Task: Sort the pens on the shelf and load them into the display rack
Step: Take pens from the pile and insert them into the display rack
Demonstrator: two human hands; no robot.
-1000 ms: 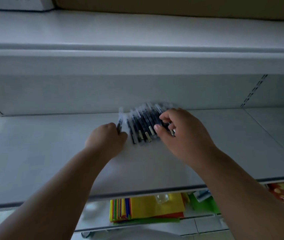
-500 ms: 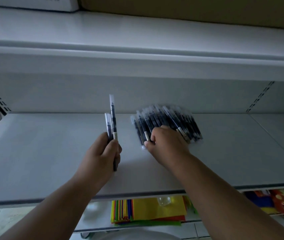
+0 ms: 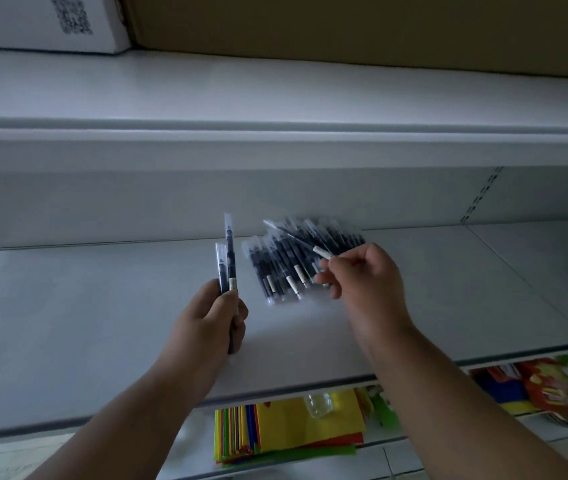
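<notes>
**Two hands over a pile of wrapped pens on a white shelf**

The left hand [image 3: 213, 317] is curled round two upright pens [image 3: 227, 261], thumb toward the viewer and fingers wrapped behind; the dark barrels rise above the fist, one reaching higher than the other, and a short end shows below the palm. The right hand [image 3: 365, 285] pinches a single pen [image 3: 296, 237] between thumb and forefinger near its pale end, while the remaining fingers are loosely bent and hold nothing. That pen slants up and away to the left, above the pile of pens [image 3: 293, 265]. The pile lies flat on the shelf [image 3: 102, 306], between the two hands and just beyond the right hand's fingertips, fanned out in clear sleeves. Whether the lifted pen touches the pile cannot be told because of blur. Below the forearms, on a lower level, lies a stack of coloured paper [image 3: 275, 431].
</notes>
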